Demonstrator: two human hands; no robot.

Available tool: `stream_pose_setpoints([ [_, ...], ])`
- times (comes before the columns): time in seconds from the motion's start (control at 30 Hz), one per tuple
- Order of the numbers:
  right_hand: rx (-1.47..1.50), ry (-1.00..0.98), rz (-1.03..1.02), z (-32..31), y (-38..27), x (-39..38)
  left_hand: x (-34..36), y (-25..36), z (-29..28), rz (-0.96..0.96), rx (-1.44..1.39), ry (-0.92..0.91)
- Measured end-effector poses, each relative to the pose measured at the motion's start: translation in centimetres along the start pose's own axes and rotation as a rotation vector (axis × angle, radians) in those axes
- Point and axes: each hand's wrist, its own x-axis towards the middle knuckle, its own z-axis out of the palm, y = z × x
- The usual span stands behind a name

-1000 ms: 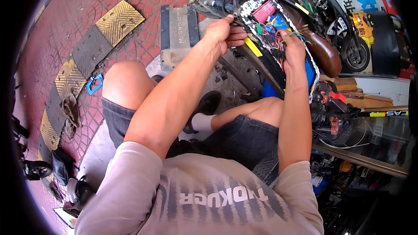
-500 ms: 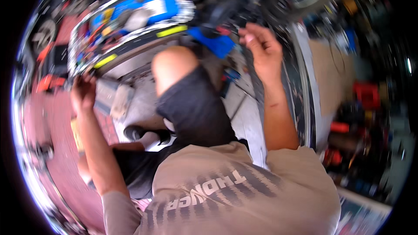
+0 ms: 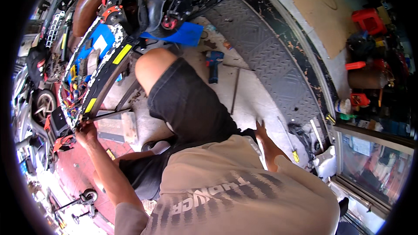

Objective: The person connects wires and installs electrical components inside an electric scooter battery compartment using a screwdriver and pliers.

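Note:
My left hand (image 3: 86,134) is at the near end of an electric scooter's deck (image 3: 114,63), fingers curled in beside a bundle of coloured wires (image 3: 74,100). Whatever is between those fingers is too small to make out. The deck's compartment is uncovered, with a ragged white strip round its rim and a blue battery pack (image 3: 103,32) inside. A thin dark bar (image 3: 111,115) runs out from close to my fingers. Low at my right side, my right hand (image 3: 260,132) reaches over the pale floor near my hip. It shows edge-on, so its grip is unclear.
A blue and red cordless drill (image 3: 213,66) and a T-shaped rod (image 3: 235,90) lie ahead of my knee. Beyond them are a blue sheet (image 3: 189,34) and a dark ridged mat (image 3: 261,52). A yellow-handled screwdriver (image 3: 295,156) lies to the right, near a glass cabinet (image 3: 374,165).
The view has swung, bringing more of the right-hand floor into sight. My right hand has dropped from up front to beside my hip. My left hand has come to the deck's near end.

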Motion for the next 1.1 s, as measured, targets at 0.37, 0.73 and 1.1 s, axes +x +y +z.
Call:
stream_pose_setpoints([
  [0.37,0.052,-0.056,0.069,-0.1,-4.8,-3.9,9.2,6.1,-8.3,-0.140,-0.004,-0.105],
  [0.73,0.358,0.135,0.190,-2.2,-7.9,-5.0,7.6,5.0,-0.3,-0.118,0.073,0.169],
  [1.1,0.336,0.552,0.364,-0.9,12.6,-6.7,12.8,7.5,-3.7,-0.271,0.153,-0.240],
])
